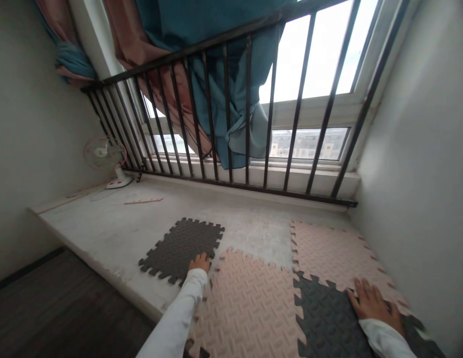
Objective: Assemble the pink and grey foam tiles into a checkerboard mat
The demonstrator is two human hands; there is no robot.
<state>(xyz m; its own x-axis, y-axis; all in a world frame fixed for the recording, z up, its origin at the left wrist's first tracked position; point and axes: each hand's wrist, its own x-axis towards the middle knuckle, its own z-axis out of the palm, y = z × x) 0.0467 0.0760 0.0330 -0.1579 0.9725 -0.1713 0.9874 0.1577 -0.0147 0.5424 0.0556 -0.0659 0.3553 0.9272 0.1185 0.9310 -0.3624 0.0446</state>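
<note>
My left hand [199, 262] is at the right-hand edge of a loose dark grey foam mat tile [184, 246], its fingers bent over the toothed border. That tile lies flat, with a narrow gap between it and a pale pink foam tile [253, 303]. My right hand [376, 306] rests palm down with fingers spread, across the seam between a second dark grey tile [330, 318] and another pink tile [328, 248]. The pink and dark tiles on the right sit edge to edge, their teeth meeting. My left thumb is hard to make out.
The tiles lie on a pale raised ledge [85, 223], which drops to a dark floor [74, 303] at the left. A black railing [231, 184] runs along the window behind curtains [224, 99]. A fan [117, 179] and a thin strip [143, 201] stand and lie farther left.
</note>
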